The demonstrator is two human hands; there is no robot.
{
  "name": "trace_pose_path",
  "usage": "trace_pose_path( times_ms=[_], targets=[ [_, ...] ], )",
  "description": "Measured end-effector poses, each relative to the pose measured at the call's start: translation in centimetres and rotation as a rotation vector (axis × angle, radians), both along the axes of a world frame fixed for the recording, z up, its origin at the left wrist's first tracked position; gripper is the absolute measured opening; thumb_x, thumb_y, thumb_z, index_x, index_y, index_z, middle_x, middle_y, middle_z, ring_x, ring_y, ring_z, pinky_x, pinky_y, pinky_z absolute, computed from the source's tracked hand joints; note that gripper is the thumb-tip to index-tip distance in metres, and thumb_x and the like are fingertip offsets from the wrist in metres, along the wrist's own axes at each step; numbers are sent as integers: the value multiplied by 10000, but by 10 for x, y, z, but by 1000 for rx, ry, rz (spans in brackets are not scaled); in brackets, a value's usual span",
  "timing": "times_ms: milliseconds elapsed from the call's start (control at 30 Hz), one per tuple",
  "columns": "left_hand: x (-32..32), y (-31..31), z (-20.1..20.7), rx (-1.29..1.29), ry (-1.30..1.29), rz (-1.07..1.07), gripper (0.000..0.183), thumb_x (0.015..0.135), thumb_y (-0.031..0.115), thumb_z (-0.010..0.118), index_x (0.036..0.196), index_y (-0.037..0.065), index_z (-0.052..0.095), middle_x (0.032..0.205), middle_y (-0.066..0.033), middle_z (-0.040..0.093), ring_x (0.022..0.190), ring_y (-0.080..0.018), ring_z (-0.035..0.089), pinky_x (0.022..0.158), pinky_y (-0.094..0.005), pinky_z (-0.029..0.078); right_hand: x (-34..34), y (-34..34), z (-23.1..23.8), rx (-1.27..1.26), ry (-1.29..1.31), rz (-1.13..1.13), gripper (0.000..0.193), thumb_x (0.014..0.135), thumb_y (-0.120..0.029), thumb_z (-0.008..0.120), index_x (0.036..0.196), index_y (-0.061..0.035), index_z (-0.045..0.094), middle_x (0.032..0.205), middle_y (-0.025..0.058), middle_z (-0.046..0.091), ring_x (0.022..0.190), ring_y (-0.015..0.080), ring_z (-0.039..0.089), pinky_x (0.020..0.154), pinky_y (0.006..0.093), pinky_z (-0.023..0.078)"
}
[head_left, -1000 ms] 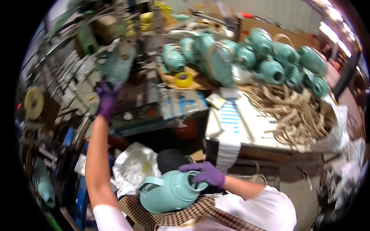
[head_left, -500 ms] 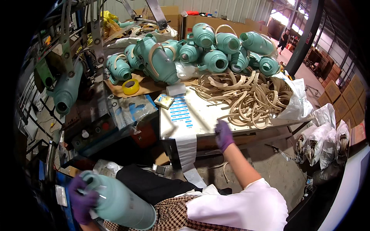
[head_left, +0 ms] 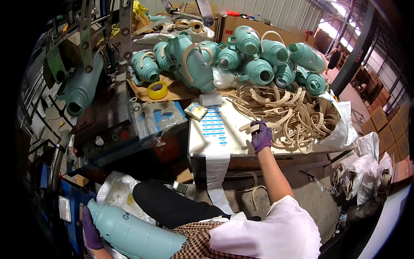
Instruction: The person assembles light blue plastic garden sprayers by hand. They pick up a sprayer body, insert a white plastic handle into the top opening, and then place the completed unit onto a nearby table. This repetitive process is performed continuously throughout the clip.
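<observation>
Across my lap lies a pale green thermos flask casing (head_left: 133, 231), tilted with its neck toward the left. My left hand (head_left: 91, 229), in a purple glove, grips it at the shoulder, the palm against its side. At the front of the white table, my right hand (head_left: 261, 137), also gloved in purple, is closed on a curved beige handle strip (head_left: 253, 127). That strip lies at the left edge of a heap of similar beige handle strips (head_left: 297, 114). Part of the strip is hidden by the fingers.
Several green flasks (head_left: 260, 71) are piled behind the strips. A sheet of blue labels (head_left: 214, 123) hangs over the edge of the white table (head_left: 196, 142), beside yellow tape (head_left: 158, 90). A machine (head_left: 86, 86) holds another flask at left. Bagged strips (head_left: 360, 168) stand at right.
My right hand has reached forward and right and taken hold of a handle strip. The flask in my left hand has turned and been laid lower across my lap.
</observation>
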State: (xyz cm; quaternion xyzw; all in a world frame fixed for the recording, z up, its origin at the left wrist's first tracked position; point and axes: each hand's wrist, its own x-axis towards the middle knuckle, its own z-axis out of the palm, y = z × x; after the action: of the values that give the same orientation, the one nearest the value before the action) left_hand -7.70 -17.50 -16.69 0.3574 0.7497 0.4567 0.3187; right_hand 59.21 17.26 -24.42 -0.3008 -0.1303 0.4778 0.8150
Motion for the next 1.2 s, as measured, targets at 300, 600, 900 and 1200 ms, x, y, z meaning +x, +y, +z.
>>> trace_pose_path(
  times_ms=[300, 600, 900, 1200],
  targets=[
    [-27, 28, -73, 182, 34, -29, 485, 1060, 326, 457, 1396, -17, 524, 1389, -167, 566, 1279, -262, 526, 1104, -346, 370, -25, 9, -4, -66, -861, -92, 165, 980, -64, 609, 1130, 2, 628, 861, 30, 622, 716, 99, 556, 679, 278, 509],
    [-27, 8, -36, 416, -592, -83, 698, 962, 561, 524, 1454, 66, 490, 1409, -142, 566, 1251, -304, 565, 1114, -427, 404, -49, -18, 54, 320, -2062, -267, 84, 895, -124, 656, 894, -46, 624, 788, 173, 584, 766, 392, 593, 670, 457, 487],
    [72, 35, 11, 567, -636, -237, 439, 904, 261, 653, 1259, 10, 595, 1221, -147, 668, 1156, -244, 636, 1039, -348, 475, -303, -157, 115, 629, -444, 914, 419, 1059, -370, 418, 1234, -12, 548, 500, -22, 377, 412, 120, 417, 550, 297, 480],
    [63, 2, 32, 583, -627, -206, 619, 772, 465, 818, 1114, 23, 553, 1307, -222, 608, 1157, -317, 633, 989, -407, 538, -458, -169, 75, 535, -295, 1485, 176, 916, 45, 481, 1048, 37, 597, 961, 115, 612, 825, 170, 582, 838, 292, 505]
  ],
)
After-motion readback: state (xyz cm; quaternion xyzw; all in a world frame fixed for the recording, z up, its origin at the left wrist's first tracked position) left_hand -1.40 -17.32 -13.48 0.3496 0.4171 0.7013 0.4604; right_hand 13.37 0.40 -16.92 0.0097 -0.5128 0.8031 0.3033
